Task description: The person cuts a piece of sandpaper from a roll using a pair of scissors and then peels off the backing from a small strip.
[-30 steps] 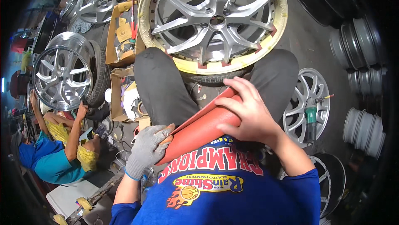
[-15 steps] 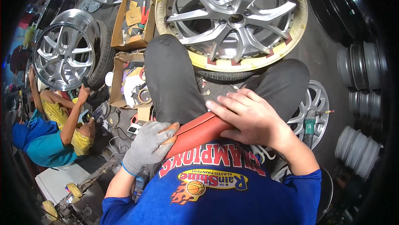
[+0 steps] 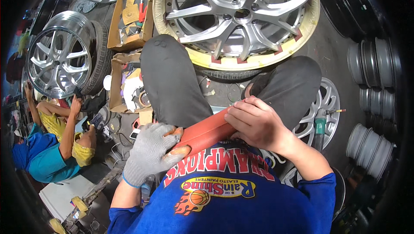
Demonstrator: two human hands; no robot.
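A rolled red-brown sheet (image 3: 205, 133), which looks like sandpaper, is held slantwise over my lap. My left hand (image 3: 153, 150), in a grey knit glove with bare fingertips showing, grips its left end. My bare right hand (image 3: 258, 124) wraps its fingers over the other end, with the thumb largely hidden beneath. Beyond my knees a large silver alloy wheel (image 3: 241, 16) lies face up on a tire (image 3: 235, 75). Yellow masking covers the wheel's lip, where several small red-brown pieces are tucked along the near edge.
Open cardboard boxes (image 3: 115, 33) of tools and tape stand left of my knee. A co-worker (image 3: 56, 154) handles a polished wheel (image 3: 60, 61) at far left. On the right are a green-and-black power tool (image 3: 320, 127), another alloy wheel (image 3: 333, 104) and stacked rims (image 3: 370, 150).
The roll has turned slightly in my hands, its seam now lower. My right fingers have curled more around it, and my left hand has shifted slightly. The view has shifted slightly.
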